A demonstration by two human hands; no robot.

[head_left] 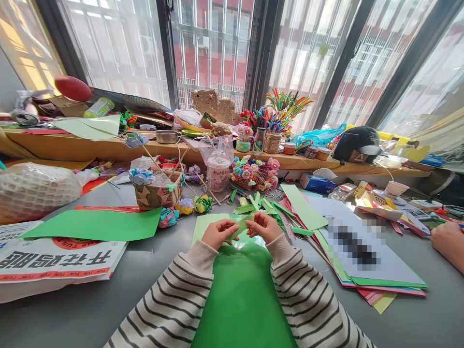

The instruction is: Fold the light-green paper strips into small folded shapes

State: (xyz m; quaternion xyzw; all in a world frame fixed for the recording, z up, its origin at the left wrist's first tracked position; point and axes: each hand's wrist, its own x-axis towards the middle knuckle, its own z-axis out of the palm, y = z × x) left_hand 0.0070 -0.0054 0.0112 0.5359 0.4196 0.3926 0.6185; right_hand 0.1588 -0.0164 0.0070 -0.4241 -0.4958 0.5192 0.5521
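Between my two hands is a small piece of light green paper (240, 228), held up at a slant above the table. My left hand (219, 233) pinches its left side, and my right hand (267, 227) grips the upper right corner with thumb and fingers. Behind my left hand lies a light green sheet (201, 225). Cut green paper strips (266, 207) are heaped just beyond my right hand. A glossy bright green surface (242, 299) spreads below, between my striped sleeves.
Left are a green sheet (97, 224), a printed bag (65, 263) and a basket (159, 193) with paper flowers. A lidded plastic cup (218, 171) stands behind the hands. Stacked papers (391, 261) lie right, near another person's hand (449, 244). A cluttered ledge (145, 153) runs behind.
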